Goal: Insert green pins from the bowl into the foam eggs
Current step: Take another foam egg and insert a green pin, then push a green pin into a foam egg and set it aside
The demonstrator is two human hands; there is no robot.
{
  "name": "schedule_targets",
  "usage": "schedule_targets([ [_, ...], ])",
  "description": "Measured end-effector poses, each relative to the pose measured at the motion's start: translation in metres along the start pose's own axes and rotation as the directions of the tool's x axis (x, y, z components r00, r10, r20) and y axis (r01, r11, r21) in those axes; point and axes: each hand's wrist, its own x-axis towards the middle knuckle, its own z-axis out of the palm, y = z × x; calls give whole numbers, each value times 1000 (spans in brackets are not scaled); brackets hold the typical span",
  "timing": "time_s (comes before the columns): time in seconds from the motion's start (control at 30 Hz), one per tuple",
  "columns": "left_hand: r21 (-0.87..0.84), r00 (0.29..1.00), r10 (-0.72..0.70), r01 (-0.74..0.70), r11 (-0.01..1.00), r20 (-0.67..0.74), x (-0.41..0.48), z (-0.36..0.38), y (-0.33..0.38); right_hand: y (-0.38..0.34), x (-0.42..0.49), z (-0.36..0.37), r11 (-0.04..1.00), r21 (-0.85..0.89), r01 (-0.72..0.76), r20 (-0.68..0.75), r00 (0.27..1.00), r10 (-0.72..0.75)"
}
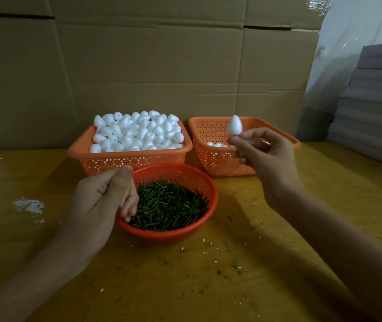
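A person's right hand (266,156) pinched a single white foam egg (234,125) at its lower, broader end between thumb and fingertips, holding it upright with the narrow tip pointing up, raised above the near rim of the right basket (210,131) on a yellow-brown table (231,263). The left hand (106,196) hung over the left edge of a round orange-red bowl (210,189), its fingers curled with the thumb laid along the forefinger and the lower fingertips dipping among the green pins (169,205) heaped inside (whether it gripped a pin could not be told from this angle). Behind the bowl and just beside it stood the left basket (127,160), orange and perforated, piled above its rim with loose foam eggs (136,133). The right basket, of the same make and set close against its neighbour, showed only a few white eggs low on its floor. White crumbs (29,205) lay in a patch on the table to the left of the left hand, with smaller specks and dark flecks scattered in front of the bowl. Sheets of brown cardboard (162,66) formed the backdrop, and a stack of grey sheets (375,101) rose at the far right edge of the table.
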Motion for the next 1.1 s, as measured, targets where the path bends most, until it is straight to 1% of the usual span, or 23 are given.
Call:
schedule_targets([
  [0.07,-7,1000,-12,13,1000,10,0,-1,0,2,8,-13,1000,-10,-8,-89,996,7],
  [0.13,-12,1000,-16,17,1000,15,0,-1,0,5,14,-24,998,-58,-14,-157,988,4],
  [0.2,-15,1000,-11,11,1000,24,0,0,1,8,18,-32,994,-104,-25,-200,980,4],
  [0.33,-16,999,-8,9,1000,45,0,1,1,13,23,-38,991,-125,-48,-255,967,15],
  [0.73,-10,998,2,-2,1000,60,0,2,1,20,28,-45,990,-118,-82,-309,950,42],
  [0.93,2,998,1,-1,1000,63,-1,1,0,22,31,-48,987,-138,-80,-302,953,35],
  [1.1,5,998,4,-4,1000,66,-1,1,0,25,33,-47,980,-192,-47,-263,965,-6],
])
